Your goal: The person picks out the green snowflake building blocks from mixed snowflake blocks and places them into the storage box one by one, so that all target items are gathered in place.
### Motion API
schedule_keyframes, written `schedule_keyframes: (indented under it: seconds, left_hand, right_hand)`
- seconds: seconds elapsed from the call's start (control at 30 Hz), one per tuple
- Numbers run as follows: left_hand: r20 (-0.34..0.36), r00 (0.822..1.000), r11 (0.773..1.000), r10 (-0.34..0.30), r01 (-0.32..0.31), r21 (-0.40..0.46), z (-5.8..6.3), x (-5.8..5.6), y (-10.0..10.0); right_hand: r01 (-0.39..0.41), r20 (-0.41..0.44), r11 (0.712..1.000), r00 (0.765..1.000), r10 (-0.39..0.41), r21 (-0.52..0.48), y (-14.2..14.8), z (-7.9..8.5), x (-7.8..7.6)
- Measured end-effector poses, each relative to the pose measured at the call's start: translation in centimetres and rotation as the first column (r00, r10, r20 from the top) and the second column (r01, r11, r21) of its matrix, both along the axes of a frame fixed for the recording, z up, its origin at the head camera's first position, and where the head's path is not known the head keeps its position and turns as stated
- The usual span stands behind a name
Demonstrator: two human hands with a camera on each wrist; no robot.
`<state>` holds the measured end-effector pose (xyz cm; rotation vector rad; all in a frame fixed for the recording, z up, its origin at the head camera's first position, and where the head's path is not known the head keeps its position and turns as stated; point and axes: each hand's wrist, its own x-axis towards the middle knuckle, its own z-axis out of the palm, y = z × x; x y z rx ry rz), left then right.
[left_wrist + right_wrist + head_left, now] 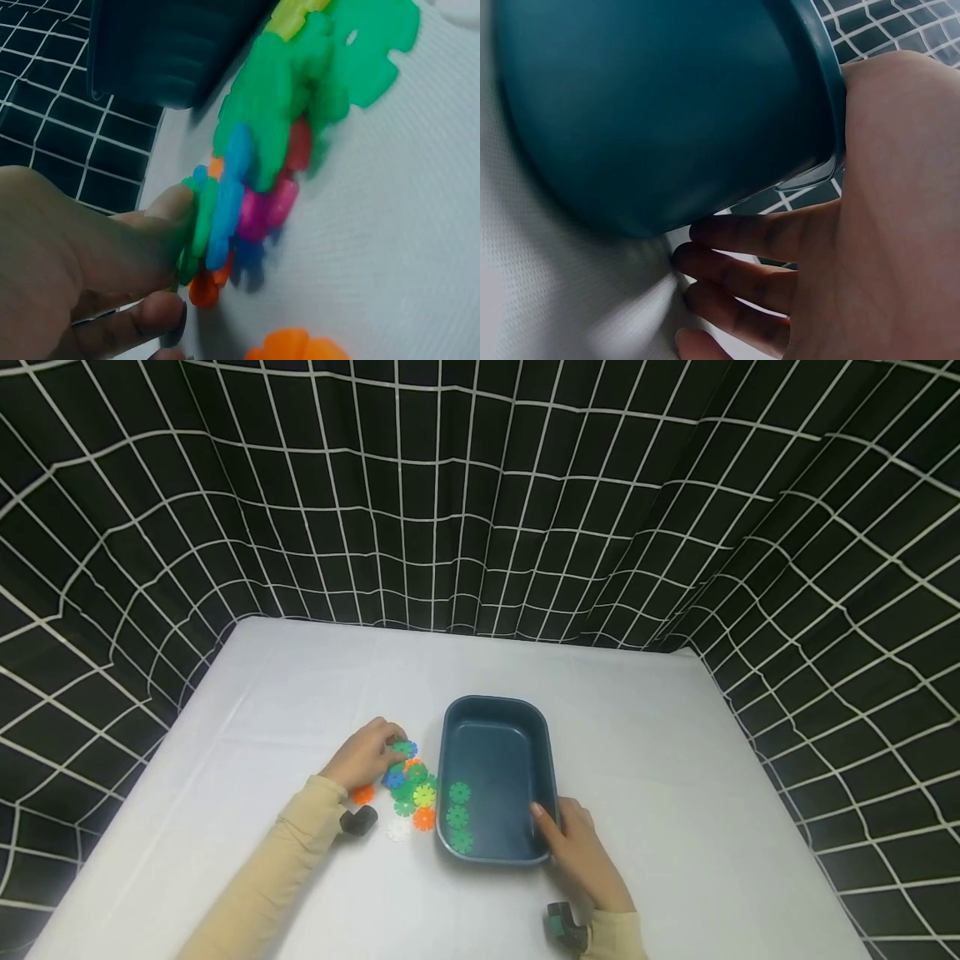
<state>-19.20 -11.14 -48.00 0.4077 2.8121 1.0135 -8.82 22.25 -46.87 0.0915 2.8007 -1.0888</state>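
My left hand [369, 755] is at a pile of plastic snowflake discs left of the tray. Its thumb and fingers pinch a green snowflake disc [204, 217] at the pile's edge. Against that disc stands a blue disc [229, 206], with more green discs [262, 112] beyond. My right hand [583, 847] grips the right wall of the dark blue tray [495, 862], thumb over the rim inside and fingers outside. Three green discs [457, 817] lie in a column along the tray's left inner side.
A yellow disc [424, 795], an orange disc [423, 818] and a white disc [399, 831] lie at the pile's near side. Another orange disc [363, 795] lies beneath the left wrist. A white cloth [675, 760] covers the table, and dark grid-patterned curtains [480, 485] surround it.
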Motion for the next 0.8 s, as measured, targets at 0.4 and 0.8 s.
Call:
schedule_keyframes:
  seconds: [0.4, 0.8]
  left_hand:
    - [-0.188, 0.981, 0.988, 0.041, -0.012, 0.153, 1.2, -0.2, 0.3]
    - [-0.249, 0.956, 0.956, -0.156, 0.209, 0.204, 6.4, -0.8, 4.3]
  right_hand:
    - [-0.001, 0.014, 1.000, 1.000, 0.000, 0.005, -0.3, 0.0, 0.1]
    - [0.012, 0.040, 1.000, 0.999, -0.012, 0.003, -0.4, 0.3, 0.2]
